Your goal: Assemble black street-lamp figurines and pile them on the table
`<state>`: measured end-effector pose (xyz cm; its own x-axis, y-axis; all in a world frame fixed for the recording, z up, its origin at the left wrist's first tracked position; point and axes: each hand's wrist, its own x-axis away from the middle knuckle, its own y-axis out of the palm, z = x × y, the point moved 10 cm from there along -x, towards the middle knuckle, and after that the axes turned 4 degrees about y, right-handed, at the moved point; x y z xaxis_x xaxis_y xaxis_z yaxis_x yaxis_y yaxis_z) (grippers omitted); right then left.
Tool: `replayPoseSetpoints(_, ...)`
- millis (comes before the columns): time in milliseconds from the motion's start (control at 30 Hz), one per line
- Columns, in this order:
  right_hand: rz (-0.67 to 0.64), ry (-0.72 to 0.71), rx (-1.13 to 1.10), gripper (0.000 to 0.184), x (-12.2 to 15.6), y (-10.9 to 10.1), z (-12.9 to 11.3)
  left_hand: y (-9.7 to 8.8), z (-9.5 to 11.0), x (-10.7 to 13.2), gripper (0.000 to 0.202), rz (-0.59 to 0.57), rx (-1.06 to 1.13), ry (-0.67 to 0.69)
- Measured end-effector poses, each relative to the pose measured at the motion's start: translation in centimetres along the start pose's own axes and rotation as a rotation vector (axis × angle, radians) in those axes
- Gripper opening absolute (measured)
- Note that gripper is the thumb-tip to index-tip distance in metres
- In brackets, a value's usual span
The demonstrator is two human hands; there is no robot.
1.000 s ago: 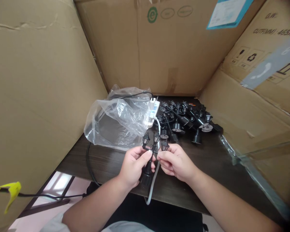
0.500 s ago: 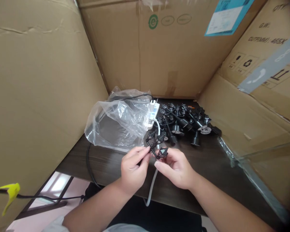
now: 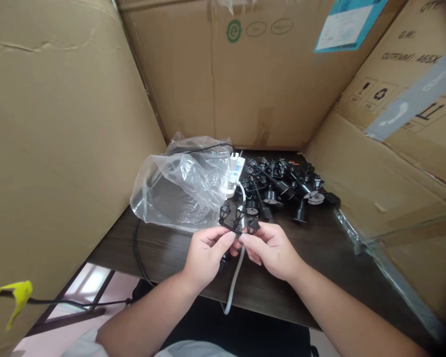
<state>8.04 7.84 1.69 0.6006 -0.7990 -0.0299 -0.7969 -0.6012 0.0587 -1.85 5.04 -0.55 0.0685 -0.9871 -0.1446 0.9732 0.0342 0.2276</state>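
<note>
Both my hands hold one small black model street lamp over the near part of the dark table. My left hand is closed round its post, whose lower end sticks out under my fingers. My right hand pinches it just below the three lantern heads, which stand up above my fingertips. Behind them, further back on the table, lies a pile of the same black lamps.
A crumpled clear plastic bag sits left of the pile, with a white power strip beside it and its grey cable running off the table's front edge. Tall cardboard boxes wall in the table on the left, back and right.
Half a second ago the lamp was tipped sideways between my hands with the right hand apart from it; now it stands upright again and both hands grip it close together.
</note>
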Motion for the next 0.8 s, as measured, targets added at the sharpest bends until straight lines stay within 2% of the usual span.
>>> replayPoseSetpoints(133, 0.041, -0.124, 0.199, 0.025, 0.1, 0.0, -1.4, 0.1, 0.0, 0.1, 0.02, -0.008, -0.046, 0.003)
replayPoseSetpoints(267, 0.105, -0.446, 0.637, 0.023, 1.1, 0.5, -4.0, -0.1, -0.7, -0.1, 0.025, 0.015, -0.032, -0.05)
replayPoseSetpoints(333, 0.117, -0.547, 0.767, 0.021, 1.6, 0.9, -4.5, -0.1, -0.9, -0.1, 0.026, 0.027, -0.019, -0.065)
replayPoseSetpoints(400, 0.11, -0.49, 0.735, 0.022, 1.4, 0.7, -4.1, -0.2, -0.7, -0.1, 0.027, 0.035, -0.034, -0.041)
replayPoseSetpoints(533, 0.082, -0.079, 0.313, 0.028, 0.1, -0.4, -0.9, -0.6, 0.0, 0.1, 0.029, 0.075, -0.113, 0.03)
replayPoseSetpoints(600, 0.087, 0.063, 0.153, 0.03, 0.0, -0.4, 0.4, -0.6, 0.0, 0.2, 0.031, 0.063, -0.125, 0.026)
replayPoseSetpoints(800, 0.078, 0.131, 0.037, 0.034, -0.1, -0.3, 1.0, -0.3, 0.7, 0.0, 0.032, 0.017, -0.196, 0.032)
